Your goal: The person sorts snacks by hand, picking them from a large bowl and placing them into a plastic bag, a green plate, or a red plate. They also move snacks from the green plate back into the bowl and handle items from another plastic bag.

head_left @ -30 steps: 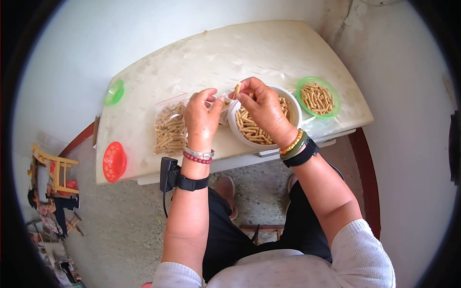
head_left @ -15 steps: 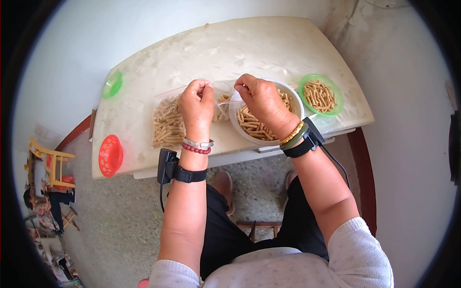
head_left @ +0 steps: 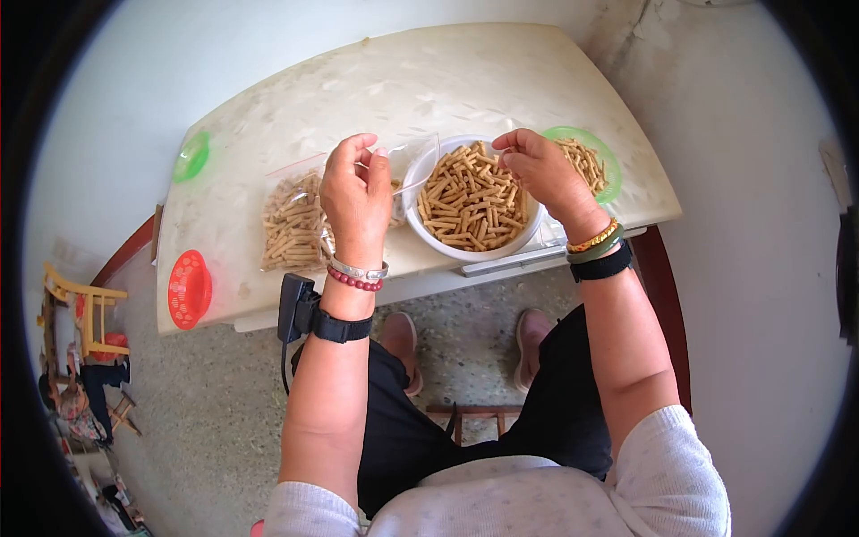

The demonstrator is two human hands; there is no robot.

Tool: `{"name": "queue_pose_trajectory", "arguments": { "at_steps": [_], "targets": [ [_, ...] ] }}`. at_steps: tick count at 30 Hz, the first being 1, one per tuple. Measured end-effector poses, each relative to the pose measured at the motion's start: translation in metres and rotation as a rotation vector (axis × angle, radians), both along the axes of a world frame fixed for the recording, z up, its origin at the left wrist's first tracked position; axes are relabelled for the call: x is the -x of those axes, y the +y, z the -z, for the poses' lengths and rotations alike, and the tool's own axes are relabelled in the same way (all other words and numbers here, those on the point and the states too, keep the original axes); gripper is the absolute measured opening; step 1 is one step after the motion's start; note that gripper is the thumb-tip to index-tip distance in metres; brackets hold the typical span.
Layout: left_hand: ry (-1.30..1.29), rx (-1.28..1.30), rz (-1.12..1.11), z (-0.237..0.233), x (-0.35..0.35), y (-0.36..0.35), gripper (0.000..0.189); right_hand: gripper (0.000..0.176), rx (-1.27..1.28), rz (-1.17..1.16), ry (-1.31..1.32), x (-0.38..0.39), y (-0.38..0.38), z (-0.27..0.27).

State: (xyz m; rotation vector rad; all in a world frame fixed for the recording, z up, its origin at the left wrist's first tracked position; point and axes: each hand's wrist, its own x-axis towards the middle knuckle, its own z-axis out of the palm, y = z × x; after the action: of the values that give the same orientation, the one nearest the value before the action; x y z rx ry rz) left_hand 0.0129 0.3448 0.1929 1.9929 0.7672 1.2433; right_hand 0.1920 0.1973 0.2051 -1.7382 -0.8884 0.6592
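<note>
My left hand (head_left: pixel 358 192) is curled by a clear plastic zip bag (head_left: pixel 419 161), apparently gripping it. The bag's raised edge reaches toward the bowl, and the hand covers part of the bag. My right hand (head_left: pixel 548 174) is over the right rim of a white bowl (head_left: pixel 419 234), thumb and forefinger apart, with nothing visible between them. Short tan sticks (head_left: pixel 474 197) fill the bowl. Left of my left hand lies a filled clear bag (head_left: pixel 293 219) of the same sticks. A green basket (head_left: pixel 611 161) holding more sticks sits partly behind my right hand.
On the pale table (head_left: pixel 429 72) are a red basket (head_left: pixel 190 288) at the left front corner and a small green basket (head_left: pixel 191 157) farther back. Walls border the table at the back and right. A wooden chair (head_left: pixel 89 309) stands at the far left.
My right hand has moved right, away from the bag, and its pinched fingers have parted. My left hand has shifted slightly left with its forefinger lifted. The view has shifted a little.
</note>
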Motion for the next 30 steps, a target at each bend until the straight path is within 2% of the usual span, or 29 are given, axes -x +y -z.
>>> {"name": "queue_pose_trajectory", "arguments": {
  "at_steps": [2,4,5,7,9,13,16,17,19,23,26,30],
  "targets": [
    [-0.177,-0.201,-0.019,-0.002,-0.002,-0.008,0.014,0.023,-0.001,0.009,-0.094,-0.008,-0.006,0.007],
    [-0.171,-0.272,-0.006,-0.010,0.002,-0.021,0.014,0.019,0.015,0.044,-0.345,-0.019,-0.008,0.020],
    [-0.165,-0.342,0.005,-0.014,0.004,-0.029,0.014,0.019,0.014,0.046,-0.344,-0.017,-0.011,0.016],
    [-0.160,-0.362,0.119,-0.016,0.007,-0.048,0.015,0.016,0.214,0.099,-0.695,-0.013,-0.016,0.009],
    [-0.079,-0.412,0.273,-0.016,0.010,-0.069,0.013,0.016,0.267,0.047,-0.731,-0.016,-0.019,0.010],
    [0.095,-0.332,0.636,-0.010,0.013,-0.104,0.010,0.015,0.407,-0.126,-0.827,-0.021,-0.022,0.014],
    [0.186,-0.456,0.843,0.000,0.012,-0.124,0.012,0.010,0.408,-0.091,-0.856,-0.018,-0.020,0.019],
    [0.187,-0.455,0.843,0.003,0.013,-0.130,0.012,0.010,0.408,-0.092,-0.856,-0.018,-0.020,0.020],
    [0.292,-0.566,1.009,0.007,0.016,-0.141,0.015,0.011,0.480,-0.225,-0.834,-0.017,-0.019,0.018],
    [0.210,-0.601,1.101,0.010,0.017,-0.152,0.017,0.013,0.551,-0.280,-0.878,-0.003,-0.016,0.018],
    [0.190,-0.615,1.064,0.008,0.018,-0.151,0.019,0.018,0.755,-0.290,-1.061,0.012,-0.010,0.018],
    [0.238,-0.619,1.026,0.002,0.020,-0.143,0.021,0.019,0.751,-0.311,-1.046,0.022,-0.003,0.017]
  ]
}}
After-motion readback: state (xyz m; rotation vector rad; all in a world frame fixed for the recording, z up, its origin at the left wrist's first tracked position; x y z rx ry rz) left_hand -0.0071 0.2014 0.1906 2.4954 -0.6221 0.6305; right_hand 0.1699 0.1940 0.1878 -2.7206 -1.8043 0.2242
